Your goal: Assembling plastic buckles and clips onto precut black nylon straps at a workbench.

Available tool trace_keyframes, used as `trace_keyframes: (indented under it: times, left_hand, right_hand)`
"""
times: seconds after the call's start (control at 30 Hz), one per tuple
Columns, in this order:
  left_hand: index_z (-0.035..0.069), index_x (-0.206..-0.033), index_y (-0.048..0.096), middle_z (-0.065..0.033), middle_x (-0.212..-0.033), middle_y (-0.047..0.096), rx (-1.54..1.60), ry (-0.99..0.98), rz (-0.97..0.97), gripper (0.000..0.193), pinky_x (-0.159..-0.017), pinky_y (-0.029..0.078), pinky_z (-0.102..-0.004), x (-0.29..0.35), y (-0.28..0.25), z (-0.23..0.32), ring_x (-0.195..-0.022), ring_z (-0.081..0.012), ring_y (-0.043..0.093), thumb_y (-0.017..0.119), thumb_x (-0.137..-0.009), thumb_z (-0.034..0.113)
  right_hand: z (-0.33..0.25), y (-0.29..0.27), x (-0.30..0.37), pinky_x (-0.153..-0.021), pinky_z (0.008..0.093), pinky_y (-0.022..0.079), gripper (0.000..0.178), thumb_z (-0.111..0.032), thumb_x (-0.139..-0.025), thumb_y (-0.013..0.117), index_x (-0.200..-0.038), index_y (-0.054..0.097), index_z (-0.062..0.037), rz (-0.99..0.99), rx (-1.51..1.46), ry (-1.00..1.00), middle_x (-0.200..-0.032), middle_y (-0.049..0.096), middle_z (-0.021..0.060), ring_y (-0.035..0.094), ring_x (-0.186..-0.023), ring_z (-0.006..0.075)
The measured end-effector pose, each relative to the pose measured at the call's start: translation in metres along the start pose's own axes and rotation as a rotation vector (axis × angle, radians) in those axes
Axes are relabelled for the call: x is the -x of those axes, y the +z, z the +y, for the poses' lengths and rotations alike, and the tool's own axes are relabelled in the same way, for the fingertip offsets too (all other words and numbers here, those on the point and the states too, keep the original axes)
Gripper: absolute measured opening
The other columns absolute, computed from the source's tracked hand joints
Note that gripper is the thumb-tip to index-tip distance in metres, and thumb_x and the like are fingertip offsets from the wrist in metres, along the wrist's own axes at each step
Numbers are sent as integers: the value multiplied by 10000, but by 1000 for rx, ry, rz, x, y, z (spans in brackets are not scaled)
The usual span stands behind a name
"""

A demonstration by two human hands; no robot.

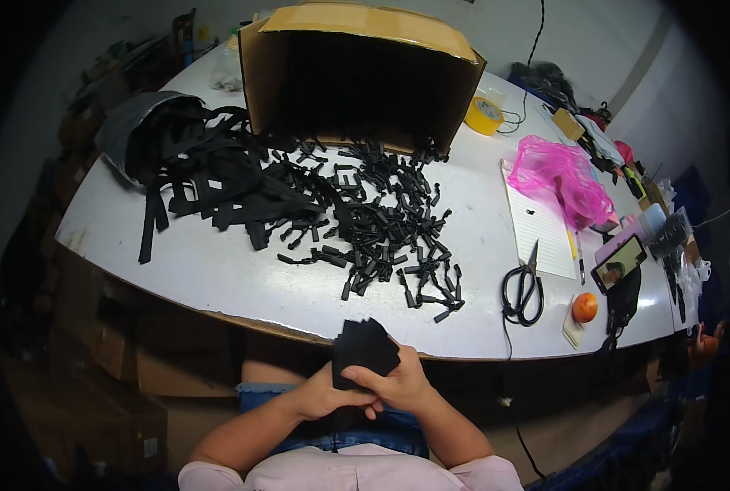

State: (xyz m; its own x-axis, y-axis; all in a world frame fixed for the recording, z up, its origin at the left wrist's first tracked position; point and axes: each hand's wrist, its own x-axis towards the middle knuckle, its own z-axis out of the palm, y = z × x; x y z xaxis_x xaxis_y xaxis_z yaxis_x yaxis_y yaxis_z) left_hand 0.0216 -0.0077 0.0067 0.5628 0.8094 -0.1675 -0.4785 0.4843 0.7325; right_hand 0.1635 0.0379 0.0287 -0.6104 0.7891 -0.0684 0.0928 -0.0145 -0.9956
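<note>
Over my lap, just off the table's front edge, I hold a stack of black fabric strips (365, 350) with both hands. My left hand (322, 396) is closed around its lower left side. My right hand (404, 381) grips it from the right, with the thumb lying across the front. Most of the fingers are hidden behind the stack or overlap each other. Beyond it, many small black plastic buckles (389, 221) lie in a loose pile. Long black straps (242, 196) spill from a grey bag (119, 135) to the left.
An open cardboard box (254, 90) stands behind the pile on the white table (217, 282). At right lie black-handled scissors (522, 295), a lined notebook (536, 233), a pink plastic bag (561, 180), an orange fruit (585, 308), a phone (619, 263) and yellow tape (484, 116).
</note>
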Motion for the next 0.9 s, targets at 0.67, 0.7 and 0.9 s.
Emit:
trace_keyframes:
  times: [0.67,0.7,0.9]
  left_hand:
    - [-39,-921,499,-51,-621,470,-129,397,436,269,-603,445,-305,29,-25,20,-536,-120,442,555,-778,182]
    - [-50,-937,496,-40,-605,453,-171,409,418,300,-586,438,-293,29,-25,20,-524,-110,422,560,-774,194]
    - [-31,-856,532,-98,-724,525,-118,631,431,222,-685,434,-304,29,-25,21,-649,-164,528,525,-790,181]
  right_hand:
    - [-118,-9,62,-980,506,106,617,-472,-786,430,-1240,377,-58,-611,-713,-796,-1253,356,217,328,-1172,357]
    - [-117,-9,62,-981,513,85,631,-484,-778,436,-1242,374,-60,-622,-708,-793,-1255,355,215,318,-1179,353]
    - [-100,-2,42,-973,535,9,776,-600,-729,410,-1292,275,-84,-702,-595,-771,-1309,287,174,253,-1206,369]
